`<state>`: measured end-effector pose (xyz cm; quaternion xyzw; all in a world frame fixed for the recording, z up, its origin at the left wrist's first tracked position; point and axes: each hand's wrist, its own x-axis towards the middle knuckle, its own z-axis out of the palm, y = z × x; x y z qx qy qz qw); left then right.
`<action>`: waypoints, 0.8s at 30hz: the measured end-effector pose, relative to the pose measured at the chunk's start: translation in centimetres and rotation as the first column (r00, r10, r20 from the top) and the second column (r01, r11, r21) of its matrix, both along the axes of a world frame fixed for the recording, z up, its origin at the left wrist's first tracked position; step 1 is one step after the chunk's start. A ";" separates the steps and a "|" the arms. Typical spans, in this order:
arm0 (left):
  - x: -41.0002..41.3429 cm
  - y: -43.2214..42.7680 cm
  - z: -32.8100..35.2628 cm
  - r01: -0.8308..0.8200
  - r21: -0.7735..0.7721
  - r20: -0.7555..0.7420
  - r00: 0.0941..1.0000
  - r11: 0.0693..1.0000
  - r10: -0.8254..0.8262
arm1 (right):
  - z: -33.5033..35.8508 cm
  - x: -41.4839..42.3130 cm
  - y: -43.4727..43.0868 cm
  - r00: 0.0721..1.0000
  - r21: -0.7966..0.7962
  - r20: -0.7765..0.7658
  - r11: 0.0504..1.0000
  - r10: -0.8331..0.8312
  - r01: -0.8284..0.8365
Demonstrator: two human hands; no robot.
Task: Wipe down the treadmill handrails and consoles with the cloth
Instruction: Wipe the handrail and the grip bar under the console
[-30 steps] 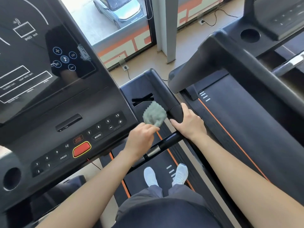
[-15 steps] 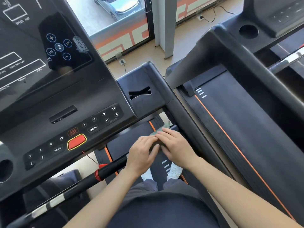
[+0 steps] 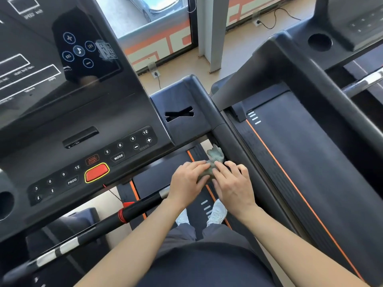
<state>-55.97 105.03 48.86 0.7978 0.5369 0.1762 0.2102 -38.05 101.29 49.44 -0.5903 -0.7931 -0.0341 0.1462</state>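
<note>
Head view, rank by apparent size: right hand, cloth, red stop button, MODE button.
1. right hand
2-3. cloth and red stop button: their visible areas look alike and the cloth is partly covered, so they are left unranked
4. MODE button

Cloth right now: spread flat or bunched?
Bunched. The cloth is a crumpled wad pinched in the left hand, right hand resting on it; a wrinkled end pokes out toward the handrail.
</note>
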 end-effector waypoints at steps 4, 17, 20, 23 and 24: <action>-2.3 -1.9 0.2 -0.074 0.040 -0.051 0.996 0.996 0.076 | -0.5 -1.3 1.5 0.975 0.024 -0.177 0.991 0.132 -0.130; -11.5 -8.2 1.9 -0.487 0.042 -0.155 0.859 0.873 0.487 | -1.7 -10.6 -0.2 0.799 -0.002 -0.397 0.870 0.452 -0.493; -14.2 -8.2 2.0 -0.538 0.003 -0.267 0.812 0.843 0.519 | -1.8 -12.3 -0.8 0.803 -0.062 -0.465 0.892 0.372 -0.449; -15.7 -7.3 2.1 -0.550 -0.196 -0.462 0.782 0.812 0.418 | -1.2 -13.6 -0.5 0.831 -0.113 -0.491 0.927 0.261 -0.357; -15.9 -7.0 2.1 -0.525 -0.283 -0.471 0.805 0.803 0.360 | -1.0 -14.0 -0.5 0.841 -0.139 -0.485 0.928 0.241 -0.346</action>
